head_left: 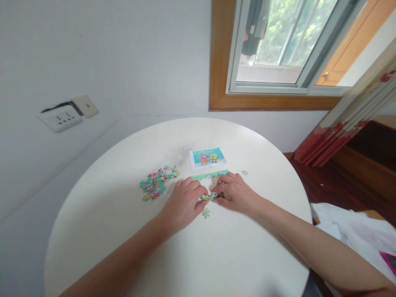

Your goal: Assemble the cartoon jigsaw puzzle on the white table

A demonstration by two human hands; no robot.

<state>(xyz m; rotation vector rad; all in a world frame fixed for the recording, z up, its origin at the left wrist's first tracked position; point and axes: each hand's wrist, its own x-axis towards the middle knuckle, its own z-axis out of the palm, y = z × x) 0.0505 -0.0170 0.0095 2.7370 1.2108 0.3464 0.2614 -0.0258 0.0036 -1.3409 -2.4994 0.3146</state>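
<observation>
My left hand [185, 202] pinches a small jigsaw puzzle piece [204, 198] with yellow on it, just above the table. Facing it, my right hand [233, 192] has its fingers closed on a darker puzzle piece [215, 195]. The two pieces meet or nearly meet between my fingertips; I cannot tell whether they interlock. Behind my hands lies a teal-green strip of puzzle [209, 175], partly covered by my fingers. A pale green loose piece [206, 213] lies just in front of my hands. Another pale piece [244, 172] rests beyond my right hand.
A pile of colourful puzzle pieces [157, 183] spreads on the left of the round white table [247, 255]. Behind the strip lies a picture card [207, 158] with cartoon figures. White sheets or bags [352, 227] sit low beyond the table's right edge.
</observation>
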